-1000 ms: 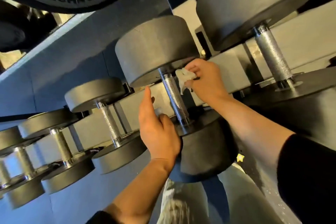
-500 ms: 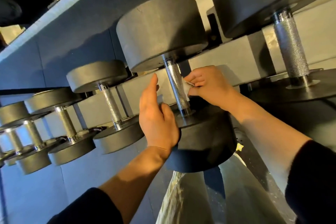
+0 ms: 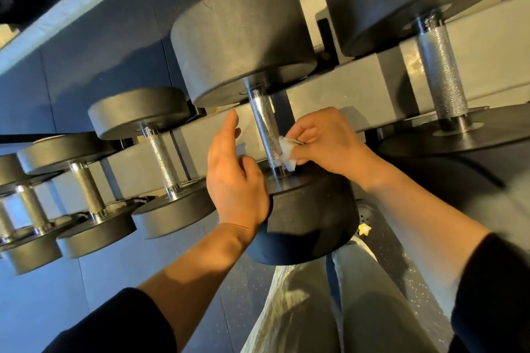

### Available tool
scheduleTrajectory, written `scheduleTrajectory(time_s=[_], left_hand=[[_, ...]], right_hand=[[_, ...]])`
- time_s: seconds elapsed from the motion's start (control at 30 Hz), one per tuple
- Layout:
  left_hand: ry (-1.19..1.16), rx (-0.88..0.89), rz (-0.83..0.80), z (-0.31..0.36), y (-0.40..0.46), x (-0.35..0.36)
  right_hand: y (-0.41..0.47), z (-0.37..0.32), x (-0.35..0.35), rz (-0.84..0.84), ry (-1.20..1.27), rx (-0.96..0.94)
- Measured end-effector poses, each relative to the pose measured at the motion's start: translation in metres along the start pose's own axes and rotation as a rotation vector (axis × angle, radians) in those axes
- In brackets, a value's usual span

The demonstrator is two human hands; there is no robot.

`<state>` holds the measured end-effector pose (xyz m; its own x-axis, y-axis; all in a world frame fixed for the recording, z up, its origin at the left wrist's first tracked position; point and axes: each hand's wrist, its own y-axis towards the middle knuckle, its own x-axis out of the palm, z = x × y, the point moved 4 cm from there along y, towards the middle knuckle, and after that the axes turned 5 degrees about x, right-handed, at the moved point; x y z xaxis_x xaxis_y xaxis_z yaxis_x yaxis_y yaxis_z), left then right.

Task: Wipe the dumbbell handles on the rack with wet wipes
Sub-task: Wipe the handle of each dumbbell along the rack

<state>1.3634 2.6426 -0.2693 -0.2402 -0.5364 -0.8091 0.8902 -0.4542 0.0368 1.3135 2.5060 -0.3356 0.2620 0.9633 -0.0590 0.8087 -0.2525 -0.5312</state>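
A large black dumbbell lies on the grey rack [image 3: 338, 100], its knurled steel handle [image 3: 265, 129] in the centre of the view. My right hand [image 3: 327, 140] pinches a crumpled white wet wipe [image 3: 286, 152] against the lower end of that handle, just above the near weight head [image 3: 309, 215]. My left hand [image 3: 235, 178] rests on the rim of the near head at the handle's left, forefinger straight and pointing up, thumb on the head's face.
Smaller dumbbells [image 3: 163, 157] line the rack to the left, each with a bare knurled handle. A bigger dumbbell's handle [image 3: 441, 77] stands at the right. Below are my pale trousers [image 3: 315, 309] and the dark speckled floor.
My right hand has slid the wipe down the handle from near the far head to its lower end. My left hand stayed on the near head. The view has shifted slightly.
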Motion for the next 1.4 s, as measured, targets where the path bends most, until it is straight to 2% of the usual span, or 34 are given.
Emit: scheduleTrajectory(time_s=[0.07,0.23,0.4,0.53,0.67,0.77,0.93,1.03,1.23,1.4], left_hand=[[0.028,0.012,-0.017,0.004,-0.001,0.0],[0.074,0.163,-0.139,0.027,0.009,0.006],[0.01,0.374,-0.241,0.066,0.026,0.039],[-0.057,0.449,-0.28,0.089,0.042,0.063],[-0.062,0.494,-0.293,0.09,0.052,0.082],[-0.128,0.434,-0.309,0.086,0.054,0.095],[-0.262,0.445,-0.314,0.081,0.05,0.102],[-0.233,0.468,-0.3,0.078,0.051,0.104],[-0.411,0.407,-0.408,0.071,0.053,0.112],[-0.3,0.403,-0.36,0.077,0.051,0.102]], right_hand=[[-0.005,-0.006,-0.003,0.064,0.15,-0.014],[-0.012,-0.021,-0.024,0.257,0.049,-0.014],[-0.036,-0.04,-0.073,0.529,-0.297,-0.147],[-0.051,-0.044,-0.105,0.61,-0.658,-0.339],[-0.061,-0.037,-0.129,0.525,-1.033,-0.423],[-0.055,-0.035,-0.139,0.452,-1.161,-0.439],[-0.029,-0.039,-0.132,0.306,-1.474,-0.498],[-0.026,-0.035,-0.134,0.254,-1.625,-0.479],[-0.037,-0.038,-0.136,0.107,-1.76,-0.258],[-0.052,-0.033,-0.134,-0.035,-1.802,-0.225]])
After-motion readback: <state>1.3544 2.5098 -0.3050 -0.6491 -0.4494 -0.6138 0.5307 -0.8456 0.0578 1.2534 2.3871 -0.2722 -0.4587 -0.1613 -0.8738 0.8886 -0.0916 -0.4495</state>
